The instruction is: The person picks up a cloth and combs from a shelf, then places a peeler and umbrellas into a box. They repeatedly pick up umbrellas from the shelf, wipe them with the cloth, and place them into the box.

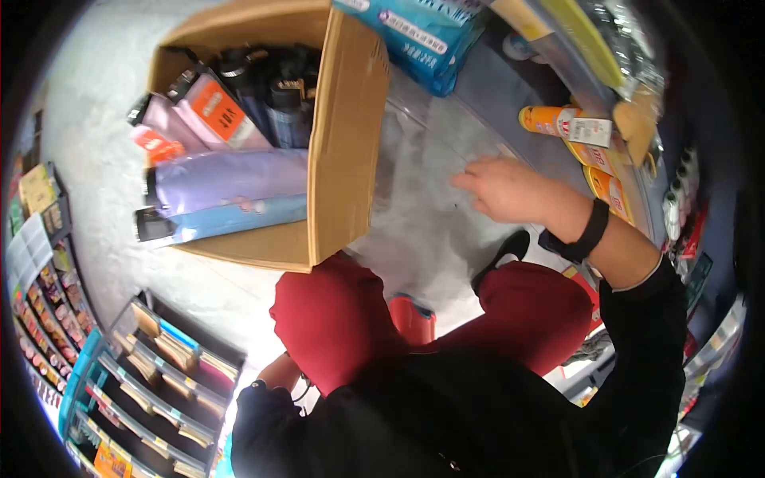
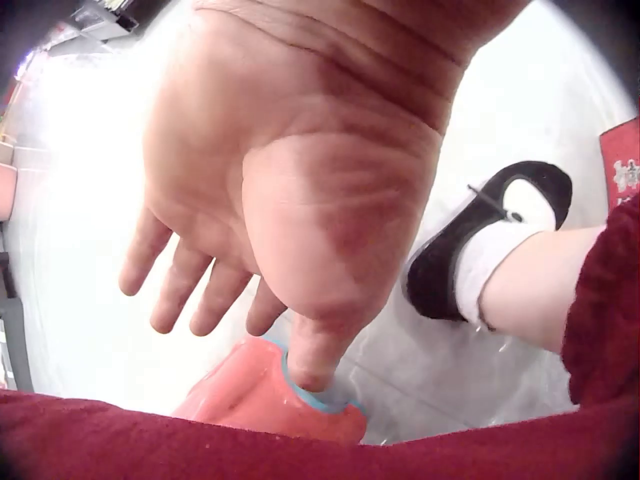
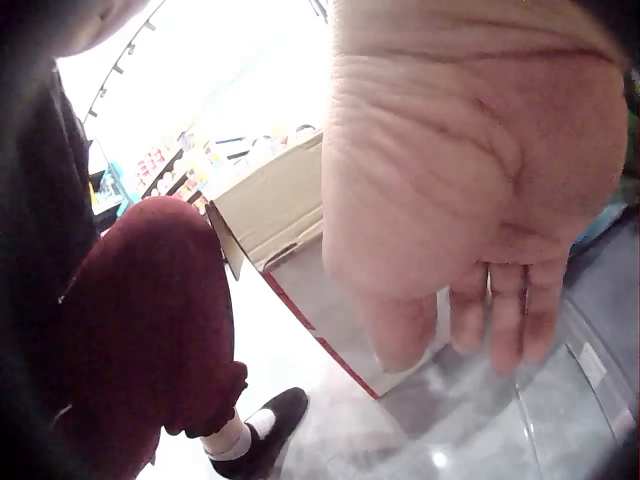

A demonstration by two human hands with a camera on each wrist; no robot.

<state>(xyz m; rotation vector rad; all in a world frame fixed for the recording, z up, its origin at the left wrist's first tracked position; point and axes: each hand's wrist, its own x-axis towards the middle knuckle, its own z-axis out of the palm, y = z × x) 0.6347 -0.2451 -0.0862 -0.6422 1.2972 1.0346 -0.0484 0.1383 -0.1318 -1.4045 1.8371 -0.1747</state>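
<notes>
My right hand (image 1: 506,190) reaches over the grey floor between a cardboard box (image 1: 347,135) and the shelf, holding nothing. In the right wrist view its fingers (image 3: 508,310) hang loose, overlapping the box's side. The box, open, holds lilac (image 1: 231,179) and blue (image 1: 247,219) wrapped long packages with black ends, pink ones with orange labels (image 1: 215,111), and dark black-topped ones (image 1: 288,111). My left hand (image 2: 290,190) hangs low beside the knee, fingers loosely spread and empty; the thumb overlaps a coral-red object with a blue rim (image 2: 240,395). The head view mostly hides this hand.
Yellow-orange cans (image 1: 546,119) line the low shelf at right. A blue package (image 1: 418,44) lies beyond the box. A tiered rack (image 1: 151,374) stands at lower left, with more stocked shelves (image 1: 52,311) behind. Red-trousered knees (image 1: 331,319) are close to the box.
</notes>
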